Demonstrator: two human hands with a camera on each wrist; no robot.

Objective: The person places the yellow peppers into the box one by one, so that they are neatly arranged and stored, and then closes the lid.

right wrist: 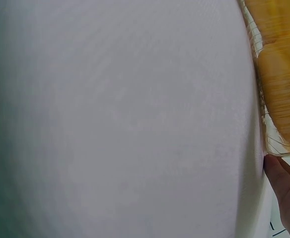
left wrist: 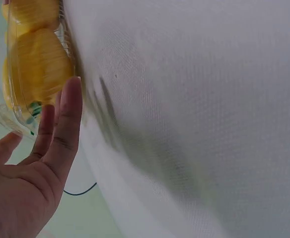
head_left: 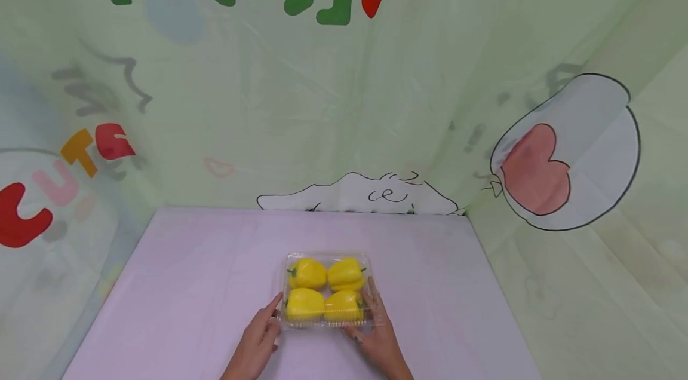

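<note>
A clear plastic clamshell box (head_left: 326, 324) with several yellow bell peppers (head_left: 305, 305) inside lies on the table in the head view. The peppers sit in two rows, with green stems at the outer sides. At the box's left side is my left hand (head_left: 259, 338), its fingers (left wrist: 68, 124) extended and touching the near left corner. My right hand (head_left: 379, 335) is at the opposite side, fairly straight fingers along the wall and thumb by the near right corner. In the right wrist view, only fingertips (right wrist: 279, 176) at the box's corner show.
A pale cloth-covered table (head_left: 215, 266) lies under the box. Behind it and at both sides hang light green printed curtains (head_left: 301, 105), with green characters, coloured letters and a balloon drawing (head_left: 570, 153). The curtain meets the table along its back edge.
</note>
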